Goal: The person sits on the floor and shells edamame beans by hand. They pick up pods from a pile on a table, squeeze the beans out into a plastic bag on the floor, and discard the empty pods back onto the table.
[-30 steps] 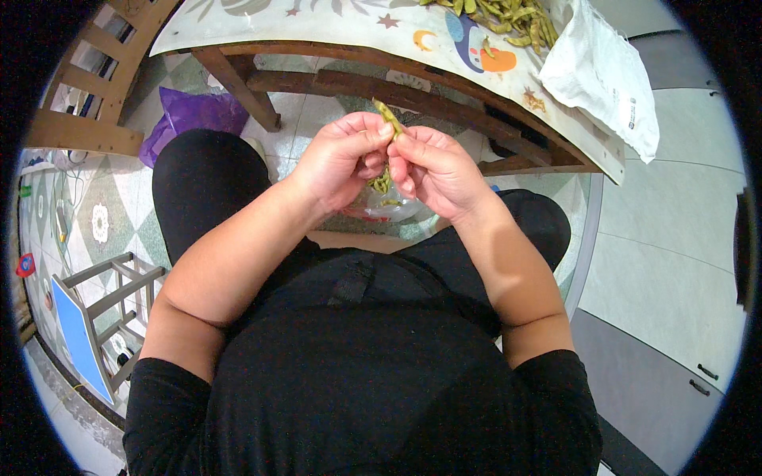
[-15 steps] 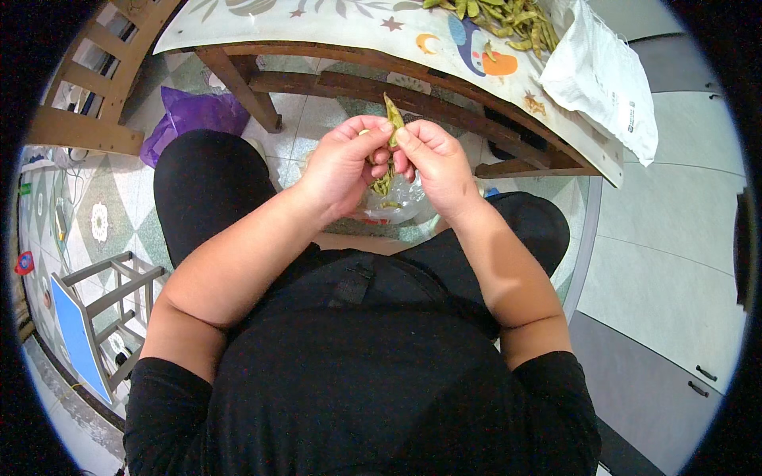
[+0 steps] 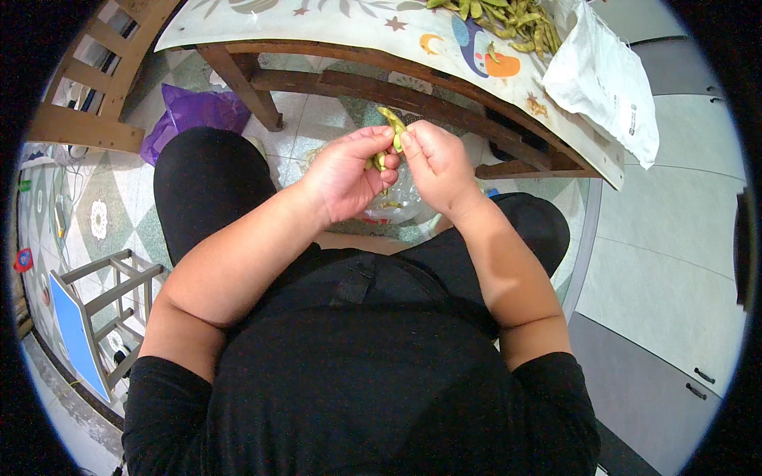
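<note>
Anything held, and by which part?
A green pod, pinched at its lower part by the left hand and right hand; whether the left holds more is unclear.

pod (image 3: 392, 120): yellow-green; heap of pods (image 3: 520, 20), far right: mixed green and yellow; tablecloth (image 3: 333, 24), far side: white, patterned with grey leaves, brownish stars, a yellow-orange crescent and a blue-and-orange figure; table frame (image 3: 242, 87): dark brown; sack (image 3: 607, 83), far right: white, small dark markings; bag (image 3: 202, 109), far left: purple; floor tiles (image 3: 99, 218), left: white and grey-green diamonds, white flower motifs; stool (image 3: 75, 333), near left: blue panel, grey legs; shirt (image 3: 365, 381), near: plain black; trousers (image 3: 206, 190): black; cabinet doors (image 3: 667, 230), right: pale and darker grey, black handles (image 3: 704, 375)
</note>
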A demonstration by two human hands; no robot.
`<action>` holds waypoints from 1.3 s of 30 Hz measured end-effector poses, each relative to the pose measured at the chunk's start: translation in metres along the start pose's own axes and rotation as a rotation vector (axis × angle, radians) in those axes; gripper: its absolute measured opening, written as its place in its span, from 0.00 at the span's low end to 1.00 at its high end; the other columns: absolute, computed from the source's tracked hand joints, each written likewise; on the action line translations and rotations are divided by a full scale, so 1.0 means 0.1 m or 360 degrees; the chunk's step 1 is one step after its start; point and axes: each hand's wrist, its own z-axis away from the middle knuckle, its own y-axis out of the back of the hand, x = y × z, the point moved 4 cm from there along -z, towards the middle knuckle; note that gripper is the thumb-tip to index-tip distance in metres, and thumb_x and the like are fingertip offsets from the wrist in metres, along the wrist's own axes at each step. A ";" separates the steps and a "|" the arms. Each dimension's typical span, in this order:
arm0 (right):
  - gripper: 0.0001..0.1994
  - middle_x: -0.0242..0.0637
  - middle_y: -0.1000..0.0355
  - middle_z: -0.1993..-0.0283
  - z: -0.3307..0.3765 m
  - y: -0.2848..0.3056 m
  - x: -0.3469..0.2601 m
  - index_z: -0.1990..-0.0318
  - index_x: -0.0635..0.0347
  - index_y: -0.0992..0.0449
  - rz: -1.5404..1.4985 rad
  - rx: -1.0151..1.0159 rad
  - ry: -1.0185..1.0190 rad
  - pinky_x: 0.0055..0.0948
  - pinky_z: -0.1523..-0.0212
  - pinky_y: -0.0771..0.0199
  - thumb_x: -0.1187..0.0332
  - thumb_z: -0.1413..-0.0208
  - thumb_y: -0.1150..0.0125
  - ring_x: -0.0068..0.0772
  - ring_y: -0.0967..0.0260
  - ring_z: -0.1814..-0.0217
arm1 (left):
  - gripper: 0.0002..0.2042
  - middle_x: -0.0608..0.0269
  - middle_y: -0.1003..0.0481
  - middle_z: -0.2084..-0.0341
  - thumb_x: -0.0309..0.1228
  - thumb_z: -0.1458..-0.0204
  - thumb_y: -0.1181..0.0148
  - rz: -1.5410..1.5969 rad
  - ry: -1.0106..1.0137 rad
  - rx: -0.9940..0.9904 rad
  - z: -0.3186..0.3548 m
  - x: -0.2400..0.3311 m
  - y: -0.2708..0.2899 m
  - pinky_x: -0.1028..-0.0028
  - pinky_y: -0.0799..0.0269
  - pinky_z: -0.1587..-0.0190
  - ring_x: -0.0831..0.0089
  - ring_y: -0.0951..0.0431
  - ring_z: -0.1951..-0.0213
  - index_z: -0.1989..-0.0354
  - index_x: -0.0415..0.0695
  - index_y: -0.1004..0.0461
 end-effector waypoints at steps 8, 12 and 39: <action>0.07 0.44 0.35 0.78 -0.02 0.01 -0.08 0.77 0.61 0.36 0.0670 -0.0241 0.0141 0.39 0.74 0.38 0.67 0.53 0.53 0.48 0.37 0.73 | 0.05 0.69 0.34 0.81 0.29 0.51 0.51 -0.0711 -0.0240 0.0296 0.01 0.02 0.11 0.84 0.42 0.79 0.82 0.37 0.80 0.72 0.42 0.33; 0.09 0.44 0.35 0.77 -0.01 -0.03 -0.04 0.77 0.61 0.36 0.0738 -0.0347 -0.0002 0.40 0.73 0.38 0.65 0.53 0.54 0.49 0.37 0.72 | 0.04 0.70 0.33 0.82 0.29 0.52 0.50 -0.0909 -0.0120 0.0355 0.02 0.02 0.14 0.84 0.43 0.80 0.82 0.37 0.80 0.72 0.42 0.32; 0.12 0.22 0.41 0.84 0.00 0.06 0.50 0.81 0.58 0.34 -0.0213 -0.0186 -0.0792 0.16 0.82 0.48 0.63 0.53 0.45 0.12 0.49 0.83 | 0.04 0.68 0.34 0.78 0.29 0.51 0.53 -0.0335 -0.0169 0.0429 -0.13 0.19 0.26 0.82 0.41 0.78 0.81 0.36 0.78 0.70 0.43 0.36</action>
